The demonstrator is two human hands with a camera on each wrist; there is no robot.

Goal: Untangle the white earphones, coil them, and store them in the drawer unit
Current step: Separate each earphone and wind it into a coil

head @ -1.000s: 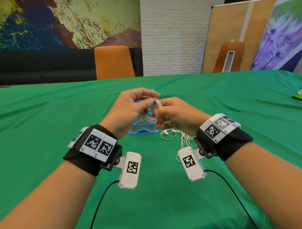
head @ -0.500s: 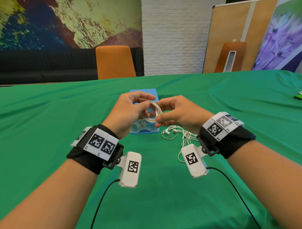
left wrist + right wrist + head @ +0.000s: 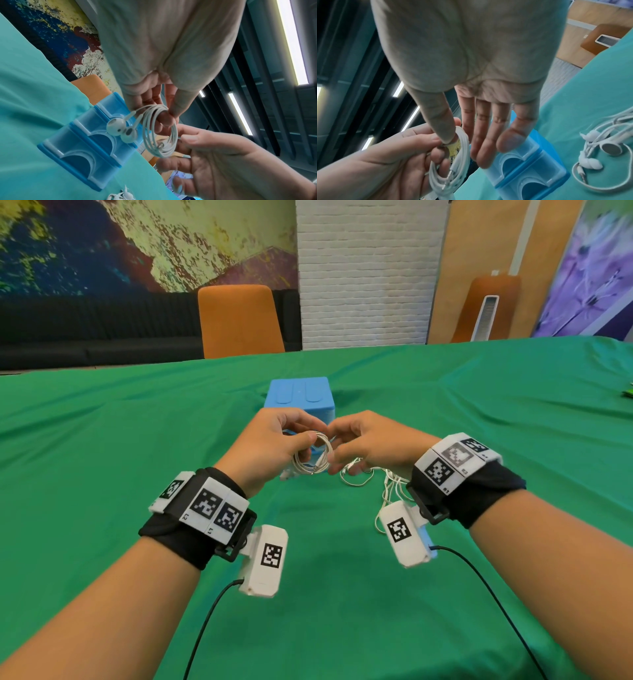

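Observation:
The white earphones [image 3: 313, 457] are wound into a small coil [image 3: 159, 132] round the fingers of my left hand [image 3: 306, 438], with its thumb [image 3: 180, 102] pressing on top. Two earbuds [image 3: 120, 128] dangle from the coil and the jack plug [image 3: 449, 174] lies among the loops. My right hand [image 3: 334, 455] meets the coil from the right and pinches its loops [image 3: 462, 143] between thumb [image 3: 443, 129] and forefinger; its other fingers are straight. Just behind both hands stands the blue drawer unit [image 3: 299, 397], its drawer fronts [image 3: 82, 151] towards me.
A second tangle of white earphones [image 3: 383, 484] lies on the green tablecloth [image 3: 325, 594] under my right wrist, also in the right wrist view [image 3: 599, 152]. An orange chair [image 3: 239, 320] stands at the table's far edge.
Both hands have come down and towards me with the coil, so the drawer unit's top now shows behind them. My right hand's fingers have shifted round the coil.

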